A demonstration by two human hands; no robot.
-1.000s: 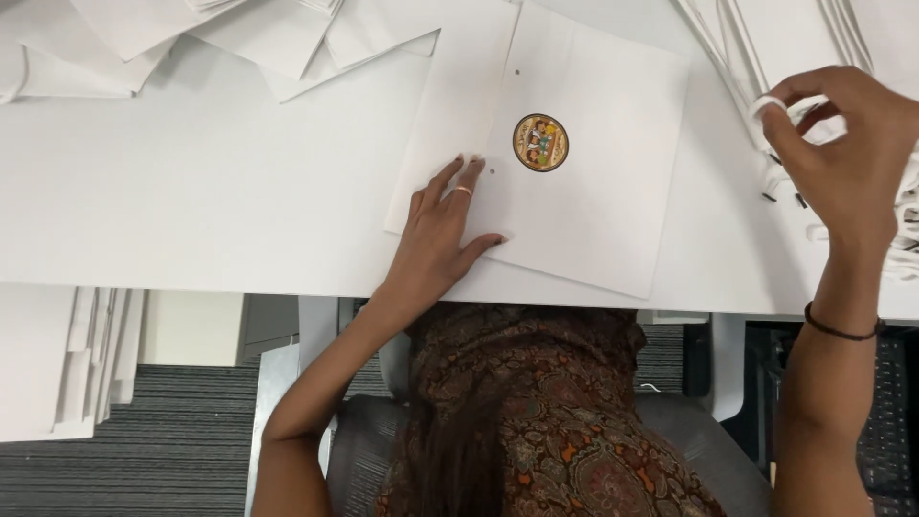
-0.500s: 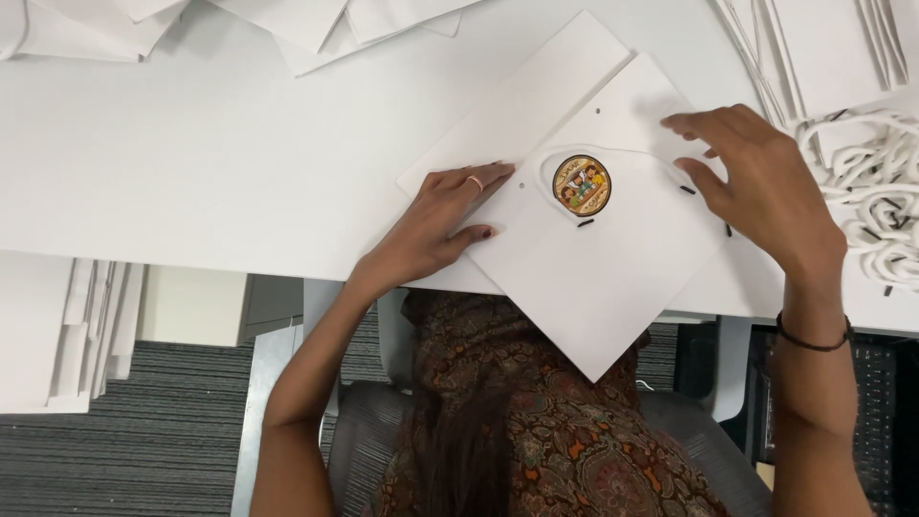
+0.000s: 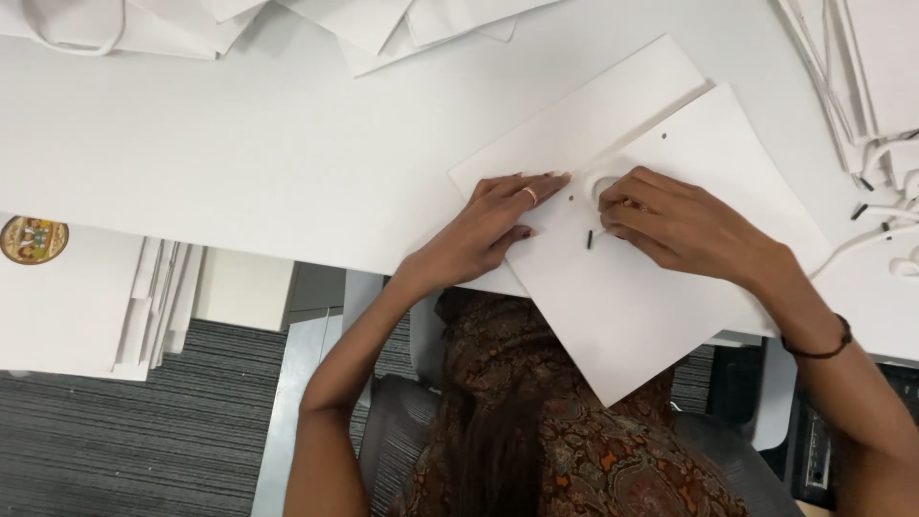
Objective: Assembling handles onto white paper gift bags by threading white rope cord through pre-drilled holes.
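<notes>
White paper bag (image 3: 651, 287), folded flat, lies on the near edge of the tabletop (image 3: 287, 144), turned at a slant so that one corner hangs off the edge over the person's lap. Its long axis runs from upper right down to lower left. The left hand (image 3: 488, 230) lies flat on the bag's left part, fingers spread and released, pinning it down; a ring shows on one finger. The right hand (image 3: 680, 225) rests on the bag's middle, fingers pinched around a white cord handle (image 3: 605, 187) where it loops beside a small punched hole. The cord's black tip (image 3: 590, 239) lies on the paper just below the fingers, between the two hands. A second hole (image 3: 663, 136) shows further up the bag, away from both hands. The right hand is the nearer one to cord and holes.

The tabletop is white and wide. More flat white bags (image 3: 383, 19) are heaped along its far edge, loose white cord handles (image 3: 890, 191) lie at the right, and a stack of bags (image 3: 86, 297) with a round gold emblem sits at the left. Below is grey carpet (image 3: 115, 440).
</notes>
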